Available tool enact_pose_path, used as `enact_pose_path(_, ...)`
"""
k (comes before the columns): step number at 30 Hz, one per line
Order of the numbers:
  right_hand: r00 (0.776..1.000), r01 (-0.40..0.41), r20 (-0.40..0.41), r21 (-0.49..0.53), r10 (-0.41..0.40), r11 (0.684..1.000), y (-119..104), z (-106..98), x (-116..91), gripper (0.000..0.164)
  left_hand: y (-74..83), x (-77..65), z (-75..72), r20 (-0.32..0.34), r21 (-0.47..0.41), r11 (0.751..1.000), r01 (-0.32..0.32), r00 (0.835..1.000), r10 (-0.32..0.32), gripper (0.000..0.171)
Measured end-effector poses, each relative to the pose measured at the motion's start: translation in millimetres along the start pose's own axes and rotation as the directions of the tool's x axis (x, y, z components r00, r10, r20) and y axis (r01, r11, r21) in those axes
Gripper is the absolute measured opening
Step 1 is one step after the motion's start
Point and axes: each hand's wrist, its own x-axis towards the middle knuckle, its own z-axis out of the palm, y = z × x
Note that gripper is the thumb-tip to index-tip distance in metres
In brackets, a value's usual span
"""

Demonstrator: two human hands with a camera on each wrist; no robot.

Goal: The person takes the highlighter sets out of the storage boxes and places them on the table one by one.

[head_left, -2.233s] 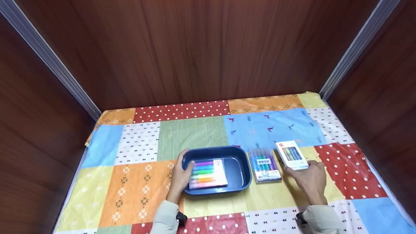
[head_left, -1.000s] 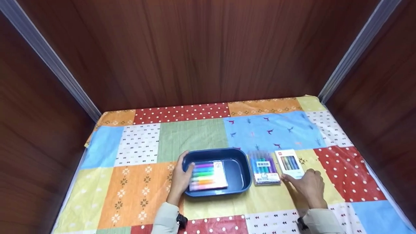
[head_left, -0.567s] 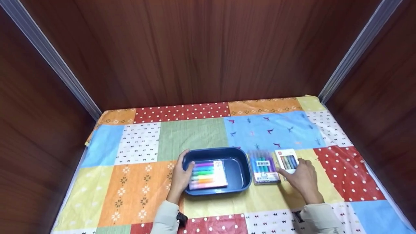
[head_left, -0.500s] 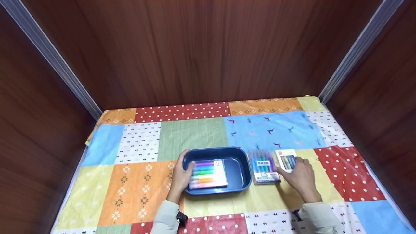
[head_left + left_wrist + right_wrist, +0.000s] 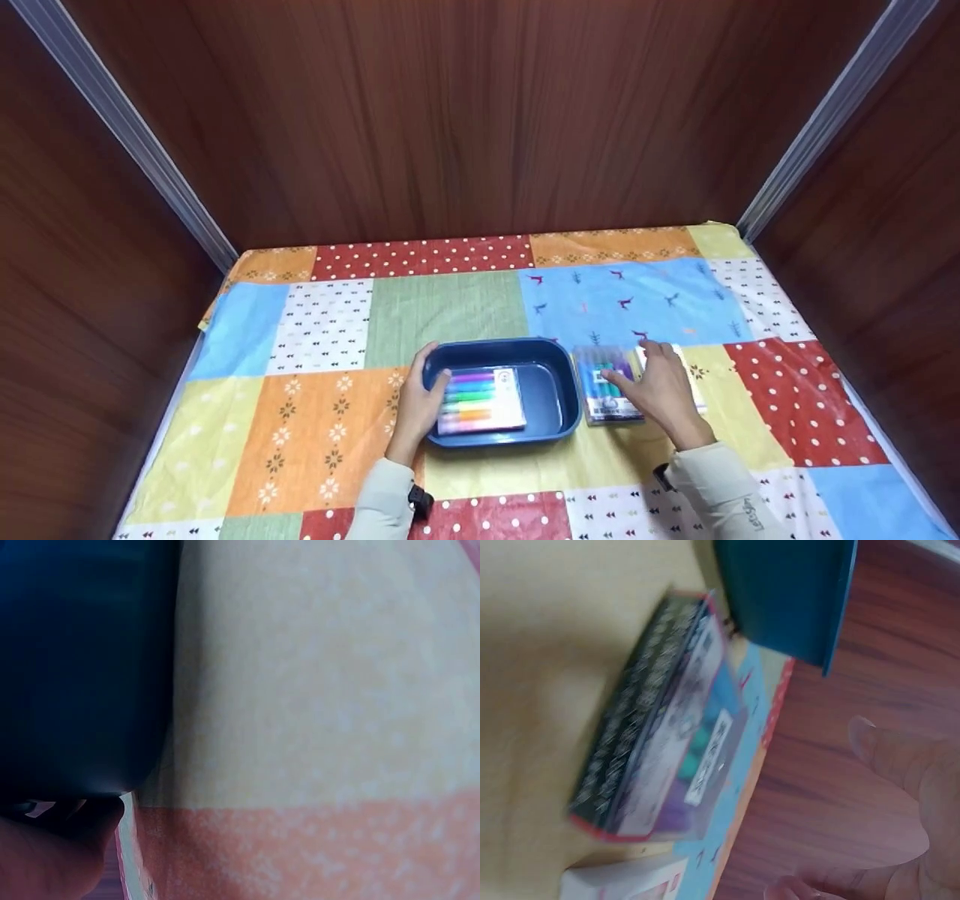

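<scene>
My left hand (image 5: 416, 409) grips the left end of a dark blue plastic tray (image 5: 547, 397), thumb over the rim and fingers outside. In the left wrist view, its fingers lie against the tray's outer wall. Inside the tray lies a flat pack of rainbow-coloured pens (image 5: 476, 401), left of the middle. Just right of the tray lies a clear case of blue, green and purple markers (image 5: 592, 390). My right hand (image 5: 664, 390) is over this case, thumb and fingers spread apart, holding nothing. A white box (image 5: 626, 881) beside the case is mostly hidden by that hand in the head view.
A patchwork-patterned cloth (image 5: 442, 307) covers the table. Dark wood-grain panels (image 5: 480, 120) stand behind it and at both sides, joined by metal corner strips (image 5: 817, 120).
My right hand placed the white box flat beside the marker case, let go of it and moved left over the case. My left hand stayed on the tray.
</scene>
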Motion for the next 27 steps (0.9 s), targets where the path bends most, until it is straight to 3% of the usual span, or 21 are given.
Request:
enact_pose_path(7,0.992,0.123,0.029,0.045,-0.125,0.991,-20.5,10.3,6.1,0.081,-1.9,-0.9,-2.2,-0.004,-0.003,1.000,-0.015,1.000,0.015,0.052)
enact_pose_path(12,0.971,0.221,0.085,0.047,-0.224,0.974,-37.2,17.4,10.0,0.083,0.3,-0.2,-1.6,0.009,-0.001,1.000,0.003,1.000,-0.003,0.052)
enact_pose_path(20,0.920,0.342,0.195,0.027,-0.340,0.939,-60.7,22.4,19.8,0.092,0.0,0.2,-0.2,0.003,-0.001,1.000,0.011,1.000,-0.011,0.052)
enact_pose_path(27,0.856,0.441,0.274,0.056,-0.439,0.896,-69.4,28.3,27.3,0.088,-1.0,-0.2,-0.2,-0.003,-0.001,1.000,0.018,1.000,-0.018,0.052)
